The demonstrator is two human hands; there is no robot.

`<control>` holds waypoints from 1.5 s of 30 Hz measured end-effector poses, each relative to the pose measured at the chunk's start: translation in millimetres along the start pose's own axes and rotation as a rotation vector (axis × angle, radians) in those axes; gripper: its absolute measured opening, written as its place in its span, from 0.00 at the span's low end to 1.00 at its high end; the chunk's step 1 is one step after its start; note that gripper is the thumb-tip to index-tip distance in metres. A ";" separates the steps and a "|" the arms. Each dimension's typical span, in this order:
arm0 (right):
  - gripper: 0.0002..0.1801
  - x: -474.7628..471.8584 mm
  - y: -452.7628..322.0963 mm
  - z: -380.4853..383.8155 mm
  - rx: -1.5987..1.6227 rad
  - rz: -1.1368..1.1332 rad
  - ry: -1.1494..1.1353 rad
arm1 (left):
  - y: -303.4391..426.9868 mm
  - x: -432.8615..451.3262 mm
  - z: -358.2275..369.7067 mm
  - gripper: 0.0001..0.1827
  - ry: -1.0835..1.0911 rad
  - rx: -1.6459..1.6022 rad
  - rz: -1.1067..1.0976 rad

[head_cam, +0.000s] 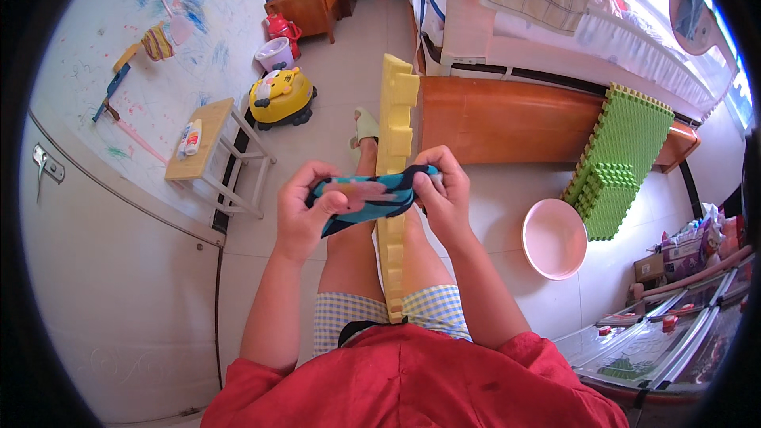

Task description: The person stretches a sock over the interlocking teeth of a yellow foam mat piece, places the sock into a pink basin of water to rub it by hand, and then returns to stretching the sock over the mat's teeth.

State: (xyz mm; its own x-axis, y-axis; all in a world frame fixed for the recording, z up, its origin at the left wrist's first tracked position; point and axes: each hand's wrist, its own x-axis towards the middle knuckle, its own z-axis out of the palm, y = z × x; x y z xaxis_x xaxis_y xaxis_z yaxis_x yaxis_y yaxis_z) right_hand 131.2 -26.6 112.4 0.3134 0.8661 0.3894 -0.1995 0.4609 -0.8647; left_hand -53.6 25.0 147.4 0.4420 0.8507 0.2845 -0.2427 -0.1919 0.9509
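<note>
A teal and dark-blue patterned cloth (386, 208) with a pink patch is stretched between my hands above my knees. My left hand (306, 208) grips its left end, the thumb lying over the pink patch. At the other end, my right hand (443, 196) pinches the bunched fabric between thumb and fingers. Directly below the cloth, a yellow foam mat (393, 148) with toothed edges stands on edge between my legs; the cloth hides part of it. Whether the cloth touches the mat cannot be told.
Green foam mats (630, 142) lean against the wooden bed board (505, 122) at the right. A pink basin (554, 241) sits near them. To the left are a small stool (205, 137) with bottles and a yellow tiger-shaped toy (282, 98). A door (125, 285) stands nearest on the left.
</note>
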 end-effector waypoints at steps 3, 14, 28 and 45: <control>0.05 8.6 23.6 4.0 -0.038 0.006 -0.007 | 1.8 5.2 3.7 0.19 -0.063 0.413 0.125; 0.08 4.0 21.2 12.4 0.034 0.082 -0.022 | -8.5 8.7 12.6 0.14 0.146 0.315 0.257; 0.09 18.3 38.1 18.5 -0.129 0.132 -0.040 | -4.9 3.9 12.3 0.14 0.136 0.460 0.364; 0.11 14.4 15.4 34.0 -0.149 0.070 0.000 | -21.2 8.9 5.4 0.12 0.294 0.178 0.141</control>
State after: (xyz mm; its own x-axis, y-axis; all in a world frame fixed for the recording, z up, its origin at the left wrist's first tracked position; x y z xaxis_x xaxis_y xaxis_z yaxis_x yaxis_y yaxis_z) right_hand 101.0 -0.5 115.5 0.3032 0.8953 0.3264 -0.0815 0.3656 -0.9272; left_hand -39.8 34.0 130.5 0.1416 0.9092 0.3916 -0.1176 -0.3773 0.9186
